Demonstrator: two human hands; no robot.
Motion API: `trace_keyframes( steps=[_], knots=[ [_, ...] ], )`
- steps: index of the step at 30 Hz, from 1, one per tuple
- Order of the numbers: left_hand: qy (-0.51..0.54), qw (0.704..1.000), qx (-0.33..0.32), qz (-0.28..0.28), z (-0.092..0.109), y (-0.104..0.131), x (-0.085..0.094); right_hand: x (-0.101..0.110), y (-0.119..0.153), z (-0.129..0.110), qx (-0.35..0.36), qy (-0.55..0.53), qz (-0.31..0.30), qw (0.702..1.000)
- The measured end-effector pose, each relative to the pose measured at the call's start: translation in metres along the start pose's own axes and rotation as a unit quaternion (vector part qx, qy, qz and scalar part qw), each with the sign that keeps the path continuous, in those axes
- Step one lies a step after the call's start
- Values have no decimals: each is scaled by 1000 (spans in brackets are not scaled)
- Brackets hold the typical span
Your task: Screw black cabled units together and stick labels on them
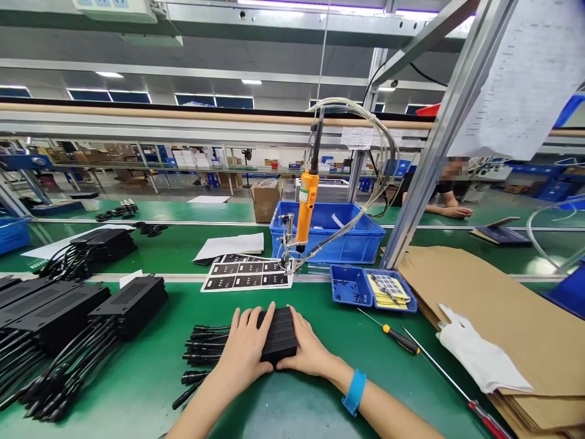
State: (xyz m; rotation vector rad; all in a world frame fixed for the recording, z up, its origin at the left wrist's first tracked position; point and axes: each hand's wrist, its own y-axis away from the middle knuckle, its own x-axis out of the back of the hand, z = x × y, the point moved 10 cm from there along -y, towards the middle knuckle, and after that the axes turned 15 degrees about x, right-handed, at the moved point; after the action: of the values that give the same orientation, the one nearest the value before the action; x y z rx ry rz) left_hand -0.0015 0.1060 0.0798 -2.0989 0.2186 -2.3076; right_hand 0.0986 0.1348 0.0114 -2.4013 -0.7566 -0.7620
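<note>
1. Black box point(280, 335) is sitting on the green bench point(340, 335), front and centre, between both hands.
2. Left hand point(245, 342) is clasping its left side, fingers over the top; right hand point(309, 346) is gripping the right side, thumb at the near edge.
3. Cables point(205, 349) are trailing left, partly behind the left hand and forearm. Risk: a snag if the box gets turned.
4. Orange power driver point(305, 207) is hanging beyond; lifting the box high could knock it.
5. Yellow-black screwdriver point(402, 339) is lying right; a wide elbow swing could roll it.
</note>
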Motion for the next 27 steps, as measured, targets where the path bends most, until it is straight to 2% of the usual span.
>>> trace_keyframes(
  steps=[4, 8, 11, 13, 15, 16, 17, 19, 21, 22, 23, 25, 27],
  knots=[
    [19, 995, -71, 71, 9, 18, 12, 10, 15, -18, 20, 7, 56, 998],
    [66, 977, -117, 167, 24, 55, 35, 36, 46, -67, 121, 58, 115, 984],
    [154, 953, -133, 224, 34, 82, 64, 63, 73, -104, 159, 67, 141, 975],
    [268, 928, -123, 228, 34, 91, 82, 82, 90, -118, 151, 18, 176, 973],
    [445, 877, -74, 164, 25, 86, 87, 93, 105, -121, 133, -78, 202, 967],
    [548, 829, -30, 106, 20, 80, 80, 92, 110, -119, 124, -136, 203, 962],
    [646, 762, 27, 40, 17, 74, 67, 89, 115, -116, 115, -191, 199, 954],
    [791, 585, 152, -96, 22, 68, 29, 83, 124, -111, 115, -272, 214, 931],
    [851, 409, 236, -230, 49, 73, -6, 87, 136, -103, 127, -321, 278, 896],
    [858, 337, 250, -295, 68, 78, -16, 89, 142, -99, 132, -341, 310, 878],
    [859, 276, 249, -352, 86, 83, -23, 91, 147, -96, 132, -360, 333, 862],
    [858, 177, 221, -429, 116, 91, -26, 90, 154, -91, 116, -388, 353, 843],
    [862, 112, 204, -451, 133, 97, -28, 89, 160, -86, 86, -396, 357, 842]
  ],
)
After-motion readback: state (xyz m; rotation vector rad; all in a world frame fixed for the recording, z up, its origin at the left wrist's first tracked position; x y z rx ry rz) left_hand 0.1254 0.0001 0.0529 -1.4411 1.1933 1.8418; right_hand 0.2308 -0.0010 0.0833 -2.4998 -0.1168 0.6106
